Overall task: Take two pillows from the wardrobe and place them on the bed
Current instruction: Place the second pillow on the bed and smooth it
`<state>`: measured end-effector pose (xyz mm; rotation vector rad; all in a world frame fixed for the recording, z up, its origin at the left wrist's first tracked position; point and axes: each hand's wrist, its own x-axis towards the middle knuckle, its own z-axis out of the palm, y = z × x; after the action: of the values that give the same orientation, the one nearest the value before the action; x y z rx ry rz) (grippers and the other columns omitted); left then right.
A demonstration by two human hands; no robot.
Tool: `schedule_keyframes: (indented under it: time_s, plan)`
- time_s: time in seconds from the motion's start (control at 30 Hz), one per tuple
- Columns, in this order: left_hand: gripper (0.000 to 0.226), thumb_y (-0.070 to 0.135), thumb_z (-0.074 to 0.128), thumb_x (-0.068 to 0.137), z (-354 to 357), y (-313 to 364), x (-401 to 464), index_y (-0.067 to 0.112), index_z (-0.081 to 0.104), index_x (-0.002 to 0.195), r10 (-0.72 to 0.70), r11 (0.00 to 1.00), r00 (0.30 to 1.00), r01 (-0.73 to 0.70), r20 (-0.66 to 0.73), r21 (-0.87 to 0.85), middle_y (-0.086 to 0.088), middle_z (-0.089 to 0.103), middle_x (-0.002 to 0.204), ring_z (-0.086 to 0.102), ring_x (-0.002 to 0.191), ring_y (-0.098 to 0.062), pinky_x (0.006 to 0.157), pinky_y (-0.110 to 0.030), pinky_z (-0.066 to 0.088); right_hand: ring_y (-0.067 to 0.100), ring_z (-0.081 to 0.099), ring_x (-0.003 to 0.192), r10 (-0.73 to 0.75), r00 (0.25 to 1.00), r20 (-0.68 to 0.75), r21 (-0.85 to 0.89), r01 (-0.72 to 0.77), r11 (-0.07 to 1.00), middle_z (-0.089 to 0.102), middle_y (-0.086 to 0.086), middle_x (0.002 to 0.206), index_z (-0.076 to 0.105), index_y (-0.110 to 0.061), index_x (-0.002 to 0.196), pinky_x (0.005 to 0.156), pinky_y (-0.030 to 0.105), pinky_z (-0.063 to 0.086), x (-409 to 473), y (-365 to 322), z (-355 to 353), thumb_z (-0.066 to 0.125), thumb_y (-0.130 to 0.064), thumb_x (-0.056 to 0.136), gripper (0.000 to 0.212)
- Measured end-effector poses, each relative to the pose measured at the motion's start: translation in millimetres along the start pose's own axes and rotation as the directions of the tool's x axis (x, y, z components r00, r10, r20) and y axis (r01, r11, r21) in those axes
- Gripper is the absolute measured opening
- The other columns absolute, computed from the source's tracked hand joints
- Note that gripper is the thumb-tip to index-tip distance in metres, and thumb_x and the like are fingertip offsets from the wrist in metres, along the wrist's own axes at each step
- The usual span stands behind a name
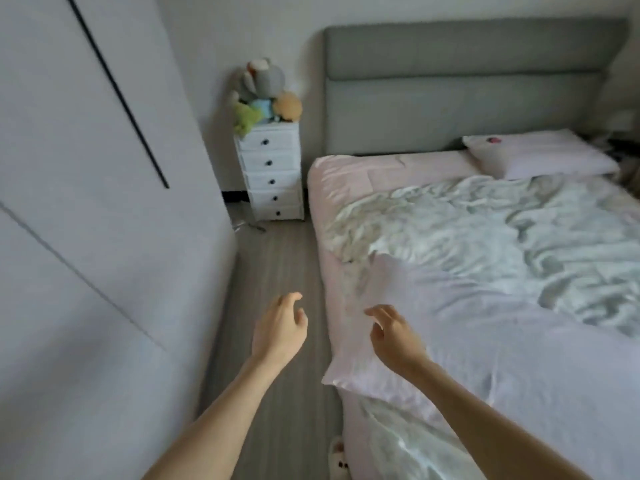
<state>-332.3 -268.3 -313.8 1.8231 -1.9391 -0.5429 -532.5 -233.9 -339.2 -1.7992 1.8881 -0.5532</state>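
Observation:
A pale pink pillow (pixel 485 327) lies on the near part of the bed (pixel 346 168), its corner hanging over the left edge. A second pink pillow (pixel 540 154) rests at the head of the bed on the right, by the grey headboard. My left hand (pixel 278 329) hovers over the floor strip beside the bed, fingers apart and empty. My right hand (pixel 393 332) hangs just above the near pillow's left end, fingers loosely curled, holding nothing. The white wardrobe (pixel 86 202) fills the left side, its doors closed.
A crumpled pale green quilt (pixel 485 230) covers the middle of the bed. A white chest of drawers (pixel 272 171) with soft toys (pixel 265 91) on top stands between wardrobe and bed. A narrow grey floor strip (pixel 277 265) runs between them; a slipper (pixel 337 455) lies near the bed's foot.

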Motion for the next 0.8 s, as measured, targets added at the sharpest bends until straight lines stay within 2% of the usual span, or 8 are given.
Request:
schedule_keyframes:
  time_s: [0.07, 0.13, 0.3, 0.43, 0.57, 0.67, 0.73, 0.8]
  plan:
    - [0.034, 0.015, 0.049, 0.089, 55, 44, 23, 0.012, 0.053, 0.123, 0.108, 0.993, 0.983, -0.100, 0.151, -0.058, -0.010, 0.056, 0.127, 0.054, 0.115, -0.026, 0.092, -0.037, 0.045, 0.023, 0.048, 0.121, 0.167, 0.981, -0.101, -0.025, -0.170, 0.985, 0.050, 0.006, 0.134, 0.054, -0.012, 0.124, 0.097, 0.032, 0.041, -12, 61, -27, 0.041, -0.003, 0.090, 0.038]
    - [0.034, 0.016, 0.047, 0.091, 92, 78, 40, 0.012, 0.051, 0.125, 0.189, 0.981, 0.946, -0.171, 0.265, -0.089, -0.009, 0.054, 0.129, 0.052, 0.117, -0.025, 0.094, -0.036, 0.045, 0.023, 0.048, 0.121, 0.271, 0.950, -0.157, -0.032, -0.279, 0.960, 0.050, 0.006, 0.134, 0.053, -0.013, 0.125, 0.096, 0.032, 0.042, -17, 105, -46, 0.041, -0.005, 0.090, 0.037]
    - [0.037, 0.025, 0.040, 0.095, 204, 174, 104, 0.018, 0.043, 0.131, 0.387, 0.902, 0.768, -0.431, 0.510, -0.035, -0.003, 0.046, 0.135, 0.045, 0.122, -0.022, 0.095, -0.037, 0.044, 0.029, 0.045, 0.123, 0.500, 0.832, -0.242, -0.044, -0.524, 0.851, 0.046, 0.010, 0.138, 0.046, -0.014, 0.131, 0.099, 0.040, 0.042, 9, 225, -99, 0.041, -0.011, 0.092, 0.039]
    - [0.043, 0.032, 0.039, 0.094, 287, 228, 157, 0.020, 0.036, 0.135, 0.449, 0.802, 0.612, -0.597, 0.651, 0.008, -0.002, 0.036, 0.142, 0.036, 0.127, -0.024, 0.097, -0.039, 0.039, 0.029, 0.041, 0.127, 0.558, 0.808, -0.190, -0.152, -0.585, 0.796, 0.038, 0.010, 0.144, 0.033, -0.016, 0.139, 0.103, 0.043, 0.037, 53, 309, -117, 0.042, -0.027, 0.094, 0.047]
    - [0.061, 0.055, 0.042, 0.088, 359, 251, 201, 0.023, 0.029, 0.138, 0.428, 0.703, 0.531, -0.704, 0.731, 0.100, 0.001, 0.031, 0.146, 0.027, 0.133, -0.024, 0.105, -0.045, 0.030, 0.024, 0.020, 0.141, 0.604, 0.793, -0.083, -0.228, -0.605, 0.763, 0.017, 0.004, 0.155, 0.014, -0.022, 0.146, 0.114, 0.049, 0.018, 85, 379, -116, 0.043, -0.047, 0.091, 0.066]
    - [0.081, 0.076, 0.038, 0.074, 405, 248, 226, 0.028, 0.026, 0.138, 0.315, 0.679, 0.487, -0.716, 0.815, 0.165, 0.002, 0.034, 0.145, 0.028, 0.133, -0.024, 0.105, -0.049, 0.024, 0.020, 0.004, 0.144, 0.671, 0.740, 0.052, -0.256, -0.639, 0.725, 0.006, 0.001, 0.158, 0.003, -0.026, 0.146, 0.115, 0.051, 0.004, 97, 424, -106, 0.042, -0.065, 0.083, 0.084]
    - [0.097, 0.086, 0.034, 0.066, 423, 242, 234, 0.029, 0.018, 0.142, 0.228, 0.684, 0.453, -0.705, 0.862, 0.190, 0.000, 0.031, 0.149, 0.027, 0.135, -0.025, 0.107, -0.052, 0.022, 0.021, 0.008, 0.144, 0.697, 0.710, 0.101, -0.269, -0.655, 0.706, 0.015, 0.001, 0.156, 0.005, -0.026, 0.146, 0.115, 0.050, 0.002, 98, 441, -98, 0.037, -0.072, 0.080, 0.087]
    - [0.097, 0.085, 0.032, 0.068, 436, 237, 235, 0.024, 0.022, 0.142, 0.216, 0.681, 0.445, -0.707, 0.869, 0.193, -0.001, 0.031, 0.150, 0.030, 0.135, -0.025, 0.107, -0.049, 0.024, 0.023, 0.022, 0.138, 0.693, 0.717, 0.072, -0.317, -0.642, 0.698, 0.032, 0.003, 0.148, 0.015, -0.026, 0.144, 0.115, 0.048, 0.007, 99, 450, -90, 0.034, -0.073, 0.079, 0.083]
